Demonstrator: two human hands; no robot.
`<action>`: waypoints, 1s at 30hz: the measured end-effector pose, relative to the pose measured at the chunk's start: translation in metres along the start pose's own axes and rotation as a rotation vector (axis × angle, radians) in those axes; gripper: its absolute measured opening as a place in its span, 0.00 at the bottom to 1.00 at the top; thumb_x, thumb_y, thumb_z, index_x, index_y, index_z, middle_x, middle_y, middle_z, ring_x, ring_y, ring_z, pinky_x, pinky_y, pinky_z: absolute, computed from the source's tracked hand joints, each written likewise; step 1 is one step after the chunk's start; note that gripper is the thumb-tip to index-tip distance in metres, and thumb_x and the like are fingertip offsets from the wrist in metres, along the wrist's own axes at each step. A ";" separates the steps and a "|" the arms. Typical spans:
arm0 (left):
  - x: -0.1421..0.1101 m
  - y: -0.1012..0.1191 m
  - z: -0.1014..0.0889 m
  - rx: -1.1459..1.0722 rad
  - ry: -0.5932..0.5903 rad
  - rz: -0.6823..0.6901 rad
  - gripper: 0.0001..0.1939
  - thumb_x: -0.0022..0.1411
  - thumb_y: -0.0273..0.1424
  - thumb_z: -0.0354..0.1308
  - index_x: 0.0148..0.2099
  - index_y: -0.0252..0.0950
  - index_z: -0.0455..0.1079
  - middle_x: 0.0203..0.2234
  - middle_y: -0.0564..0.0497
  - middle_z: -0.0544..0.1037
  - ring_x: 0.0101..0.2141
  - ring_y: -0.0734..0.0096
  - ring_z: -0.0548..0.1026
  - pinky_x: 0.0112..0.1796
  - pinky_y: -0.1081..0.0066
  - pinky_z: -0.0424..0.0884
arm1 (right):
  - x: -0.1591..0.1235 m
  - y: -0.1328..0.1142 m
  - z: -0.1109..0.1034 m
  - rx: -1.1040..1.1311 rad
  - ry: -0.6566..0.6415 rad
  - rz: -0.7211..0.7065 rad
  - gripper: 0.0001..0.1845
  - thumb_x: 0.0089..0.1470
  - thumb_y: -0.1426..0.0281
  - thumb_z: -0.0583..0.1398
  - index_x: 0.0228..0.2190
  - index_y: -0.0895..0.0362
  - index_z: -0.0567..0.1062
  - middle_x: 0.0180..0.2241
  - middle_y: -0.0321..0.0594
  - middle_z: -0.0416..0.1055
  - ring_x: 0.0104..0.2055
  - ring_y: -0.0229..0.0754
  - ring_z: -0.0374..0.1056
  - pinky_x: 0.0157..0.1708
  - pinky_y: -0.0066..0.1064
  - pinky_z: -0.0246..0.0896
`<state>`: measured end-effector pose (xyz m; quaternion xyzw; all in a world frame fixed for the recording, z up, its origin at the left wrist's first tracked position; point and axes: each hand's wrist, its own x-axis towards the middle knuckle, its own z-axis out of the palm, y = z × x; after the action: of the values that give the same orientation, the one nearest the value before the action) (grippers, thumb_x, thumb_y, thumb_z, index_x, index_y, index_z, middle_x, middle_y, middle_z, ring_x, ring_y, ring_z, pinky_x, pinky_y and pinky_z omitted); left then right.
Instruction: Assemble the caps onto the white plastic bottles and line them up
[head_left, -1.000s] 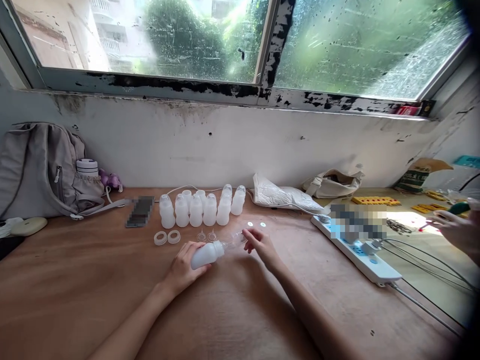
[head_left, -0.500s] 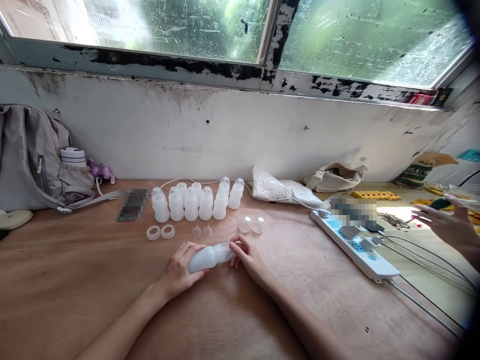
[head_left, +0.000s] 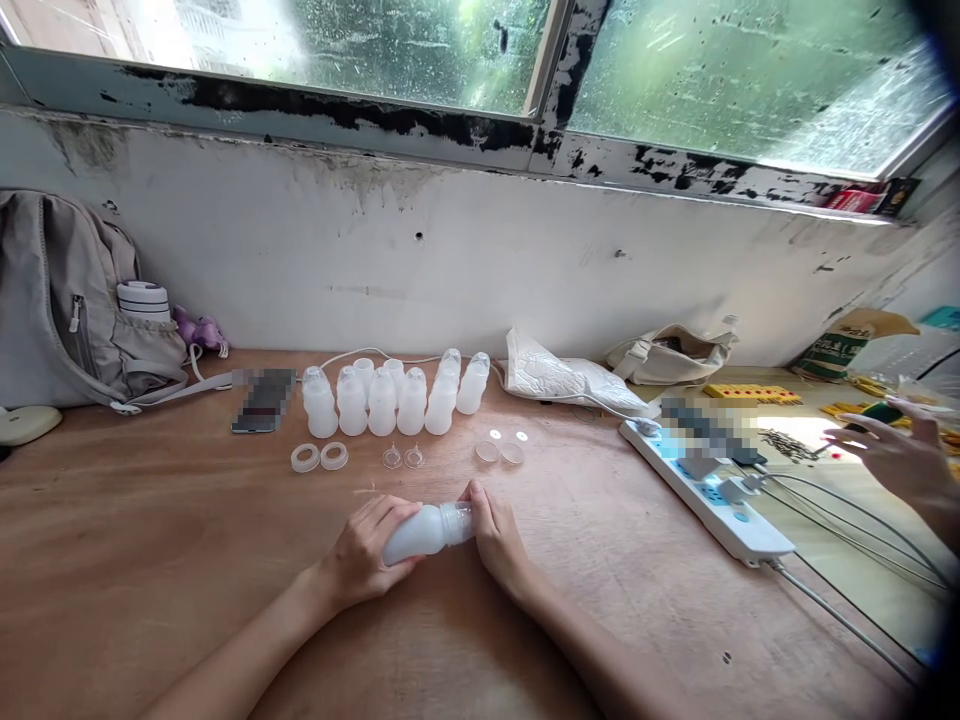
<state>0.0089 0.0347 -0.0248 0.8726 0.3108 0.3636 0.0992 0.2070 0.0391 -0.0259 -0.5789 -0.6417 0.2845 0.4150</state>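
Observation:
My left hand grips the body of a small white plastic bottle that lies sideways just above the wooden table. My right hand is closed around the clear cap on the bottle's neck end. Behind them, several more white bottles stand in a cluster. In front of that cluster lie two white rings, two clear nipples and two clear caps.
A grey backpack with a flask stands at the far left, a phone beside it. A plastic bag, a cloth bag and a white power strip with cables lie at the right. Another person's hand is at the right edge.
My right hand has come in from the clear caps to the bottle's neck and closed on its cap. Both hands with the bottle have drawn slightly nearer to me.

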 end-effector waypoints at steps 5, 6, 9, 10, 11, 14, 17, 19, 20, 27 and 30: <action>0.001 0.006 -0.002 0.040 0.060 0.064 0.21 0.51 0.28 0.57 0.49 0.33 0.60 0.35 0.45 0.73 0.34 0.65 0.71 0.36 0.67 0.70 | -0.008 -0.003 0.004 -0.010 0.067 0.008 0.21 0.58 0.63 0.41 0.19 0.56 0.61 0.17 0.34 0.61 0.20 0.37 0.58 0.22 0.27 0.50; 0.001 0.008 -0.002 0.033 0.075 0.067 0.21 0.51 0.28 0.57 0.48 0.33 0.60 0.34 0.45 0.73 0.34 0.66 0.71 0.36 0.68 0.70 | -0.009 -0.004 0.005 -0.001 0.074 -0.006 0.21 0.58 0.63 0.41 0.19 0.56 0.61 0.17 0.34 0.61 0.20 0.36 0.58 0.22 0.28 0.50; 0.000 0.015 -0.001 0.026 0.118 0.056 0.21 0.50 0.28 0.57 0.48 0.33 0.60 0.33 0.45 0.73 0.33 0.65 0.71 0.34 0.68 0.70 | -0.013 -0.005 0.007 0.054 0.098 -0.041 0.20 0.57 0.64 0.41 0.19 0.55 0.59 0.16 0.33 0.60 0.19 0.36 0.57 0.22 0.28 0.50; -0.001 0.018 0.000 0.032 0.133 0.050 0.21 0.50 0.27 0.57 0.48 0.33 0.60 0.33 0.45 0.73 0.33 0.65 0.71 0.34 0.67 0.70 | -0.013 -0.005 0.008 0.075 0.109 -0.045 0.20 0.57 0.64 0.41 0.18 0.55 0.59 0.16 0.33 0.59 0.19 0.36 0.56 0.21 0.28 0.50; -0.002 0.019 0.002 0.041 0.148 0.042 0.21 0.50 0.27 0.57 0.48 0.33 0.60 0.33 0.45 0.73 0.32 0.65 0.71 0.34 0.67 0.70 | -0.013 -0.005 0.009 0.092 0.119 -0.048 0.20 0.57 0.64 0.41 0.18 0.55 0.58 0.16 0.33 0.59 0.19 0.36 0.56 0.21 0.28 0.50; -0.005 0.021 0.008 0.083 0.189 0.025 0.22 0.50 0.26 0.57 0.49 0.33 0.60 0.33 0.44 0.73 0.33 0.64 0.71 0.35 0.66 0.70 | -0.011 -0.004 0.009 0.136 0.127 -0.041 0.20 0.57 0.63 0.41 0.18 0.55 0.58 0.16 0.33 0.59 0.19 0.36 0.55 0.21 0.28 0.50; -0.005 0.016 0.012 0.113 0.165 -0.003 0.20 0.51 0.27 0.56 0.48 0.34 0.60 0.35 0.45 0.73 0.34 0.64 0.71 0.36 0.66 0.69 | -0.008 -0.004 0.008 0.190 0.083 0.007 0.21 0.57 0.61 0.43 0.18 0.56 0.60 0.18 0.34 0.59 0.20 0.36 0.55 0.22 0.28 0.51; -0.003 0.011 0.013 0.120 0.146 -0.042 0.19 0.52 0.29 0.56 0.48 0.36 0.60 0.36 0.46 0.72 0.36 0.63 0.71 0.38 0.65 0.68 | -0.005 -0.007 0.005 0.263 0.009 0.040 0.19 0.57 0.60 0.44 0.21 0.56 0.62 0.19 0.33 0.59 0.21 0.35 0.56 0.21 0.27 0.51; -0.002 0.009 0.013 0.120 0.151 -0.072 0.19 0.53 0.30 0.56 0.48 0.36 0.60 0.37 0.46 0.72 0.38 0.63 0.71 0.40 0.64 0.68 | -0.004 -0.009 0.004 0.309 -0.037 0.048 0.17 0.56 0.59 0.45 0.24 0.56 0.63 0.20 0.32 0.59 0.20 0.35 0.55 0.19 0.26 0.51; 0.002 -0.008 0.000 0.045 0.254 -0.193 0.30 0.54 0.38 0.56 0.56 0.37 0.49 0.49 0.40 0.62 0.50 0.57 0.62 0.48 0.58 0.62 | 0.017 -0.037 -0.019 0.334 0.003 -0.116 0.13 0.54 0.59 0.51 0.35 0.56 0.65 0.18 0.30 0.60 0.18 0.34 0.57 0.18 0.25 0.55; 0.002 -0.024 -0.011 0.047 0.380 -0.311 0.26 0.58 0.35 0.50 0.56 0.36 0.47 0.50 0.41 0.61 0.50 0.61 0.62 0.46 0.60 0.63 | 0.042 -0.060 -0.041 0.293 0.217 -0.222 0.14 0.54 0.60 0.50 0.39 0.56 0.63 0.21 0.32 0.62 0.20 0.35 0.61 0.22 0.27 0.59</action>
<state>-0.0085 0.0543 -0.0254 0.7324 0.4627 0.4941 0.0736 0.2122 0.0658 0.0536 -0.4654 -0.6049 0.2633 0.5900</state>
